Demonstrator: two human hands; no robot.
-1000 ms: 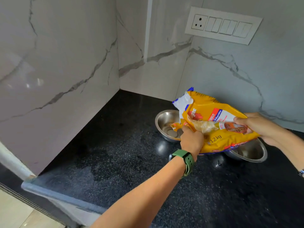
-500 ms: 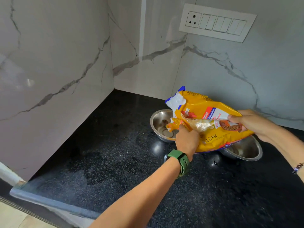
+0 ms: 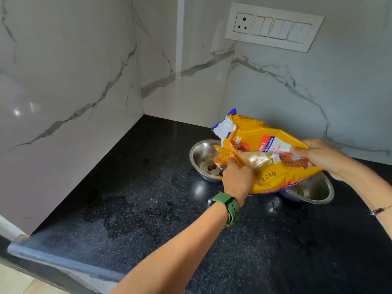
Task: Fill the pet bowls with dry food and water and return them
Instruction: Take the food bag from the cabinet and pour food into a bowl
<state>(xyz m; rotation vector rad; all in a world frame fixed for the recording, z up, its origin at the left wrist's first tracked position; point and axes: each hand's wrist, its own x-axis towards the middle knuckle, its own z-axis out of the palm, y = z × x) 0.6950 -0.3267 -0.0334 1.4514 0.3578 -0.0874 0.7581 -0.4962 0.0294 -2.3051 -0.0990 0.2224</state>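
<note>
A yellow food bag (image 3: 275, 166) is held tilted over two steel bowls near the back wall of the black counter (image 3: 148, 219), toward the right side. The left hand (image 3: 237, 179) grips the bag's crumpled mouth, fingers curled round it, right above the left bowl (image 3: 201, 158); a green watch (image 3: 229, 205) sits on that wrist. The right hand (image 3: 318, 158) pinches the bag's upper right edge, thumb on top and fingers underneath. The bag's mouth points down and left into the left bowl, where a few brown kibbles (image 3: 212, 167) lie on the bottom. The right bowl (image 3: 311, 190) stands just beside the first, mostly covered by the bag, only its right and front rim showing; what lies inside cannot be told. Both bowls rest on the counter, a little out from the back wall and well clear of the corner where the marble walls meet. A white switch plate (image 3: 273, 27) is set in the back wall above the bag. A thin bracelet (image 3: 379, 211) circles the right wrist
</note>
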